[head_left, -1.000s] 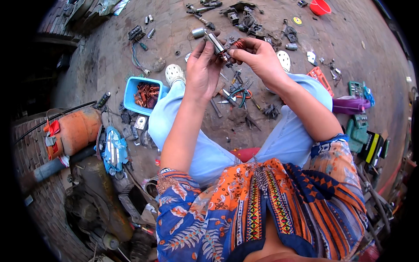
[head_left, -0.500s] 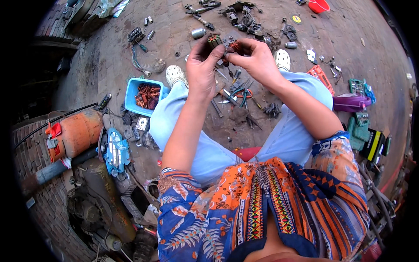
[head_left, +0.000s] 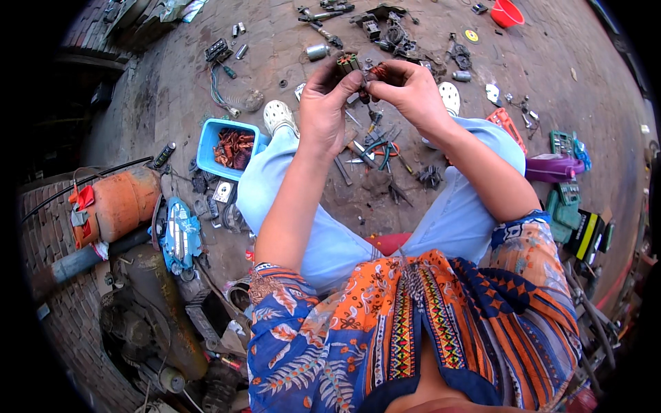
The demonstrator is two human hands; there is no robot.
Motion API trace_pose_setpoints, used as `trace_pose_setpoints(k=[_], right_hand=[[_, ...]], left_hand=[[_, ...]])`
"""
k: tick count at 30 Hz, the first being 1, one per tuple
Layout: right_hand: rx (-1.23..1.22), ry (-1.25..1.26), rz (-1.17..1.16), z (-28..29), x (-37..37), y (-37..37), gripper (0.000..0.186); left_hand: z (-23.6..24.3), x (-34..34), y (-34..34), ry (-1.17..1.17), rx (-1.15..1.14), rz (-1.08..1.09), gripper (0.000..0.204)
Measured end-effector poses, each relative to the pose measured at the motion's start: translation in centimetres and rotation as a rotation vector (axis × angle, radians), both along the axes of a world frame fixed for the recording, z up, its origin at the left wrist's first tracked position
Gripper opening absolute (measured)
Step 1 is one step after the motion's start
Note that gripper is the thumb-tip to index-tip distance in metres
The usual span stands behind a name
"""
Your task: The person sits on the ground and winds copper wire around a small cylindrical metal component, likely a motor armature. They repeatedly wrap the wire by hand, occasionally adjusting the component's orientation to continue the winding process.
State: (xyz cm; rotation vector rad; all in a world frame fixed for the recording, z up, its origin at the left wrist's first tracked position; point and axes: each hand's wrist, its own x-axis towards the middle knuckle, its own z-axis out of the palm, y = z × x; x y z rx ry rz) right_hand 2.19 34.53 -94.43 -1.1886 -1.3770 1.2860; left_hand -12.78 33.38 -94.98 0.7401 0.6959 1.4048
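Note:
High between my knees, my left hand [head_left: 327, 103] is closed around a small dark cylindrical motor part [head_left: 348, 63], its ringed end with copper-coloured segments facing up. My right hand [head_left: 416, 100] is pinched beside it, with reddish copper wire [head_left: 379, 71] at its fingertips; whether that wire is joined to the cylinder I cannot tell. Below both hands, pliers and cutters [head_left: 383, 150], long screwdrivers and dark metal pieces [head_left: 428, 176] lie on the ground.
A blue basin [head_left: 205, 158] of copper scrap sits left, near an orange gas cylinder [head_left: 124, 203]. Greasy parts [head_left: 392, 34], a metal canister [head_left: 317, 52] and red bucket [head_left: 507, 14] lie ahead. Tool cases [head_left: 564, 213] and a purple container [head_left: 551, 167] are at right.
The bright cylinder in my left hand has turned since one second ago, so its copper-segmented end now shows. My left thumb has shifted onto its side. Both hands stay close together.

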Motion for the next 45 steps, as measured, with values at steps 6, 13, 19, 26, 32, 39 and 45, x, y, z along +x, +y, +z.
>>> trace_pose_setpoints(k=[6,13,19,26,32,39,45], right_hand=[[-0.001,-0.019,0.015,0.7,-0.1,0.2,0.025],[-0.155,0.218,0.113,1.9,2.1,1.6,0.014],[-0.035,0.095,0.104,2.6,2.8,1.5,0.019],[0.0,0.048,0.162,2.8,1.9,0.8,0.02],[-0.001,0.038,0.141,3.1,1.9,0.6,0.02],[-0.004,0.03,0.166,2.9,1.9,0.6,0.021],[-0.097,-0.001,0.228,3.0,1.8,0.4,0.027]], left_hand=[[0.5,-0.4,0.3,0.014,-0.019,-0.067,0.029],[0.4,-1.9,1.1,0.082,-0.026,-0.064,0.027],[0.5,-2.7,1.4,0.001,-0.098,-0.083,0.03],[1.5,-1.5,0.9,-0.093,-0.064,-0.177,0.034],[1.8,-1.3,1.0,-0.111,-0.046,-0.212,0.033],[1.6,-1.5,1.1,-0.126,-0.03,-0.222,0.033],[1.7,-1.5,0.9,-0.163,0.001,-0.192,0.033]])
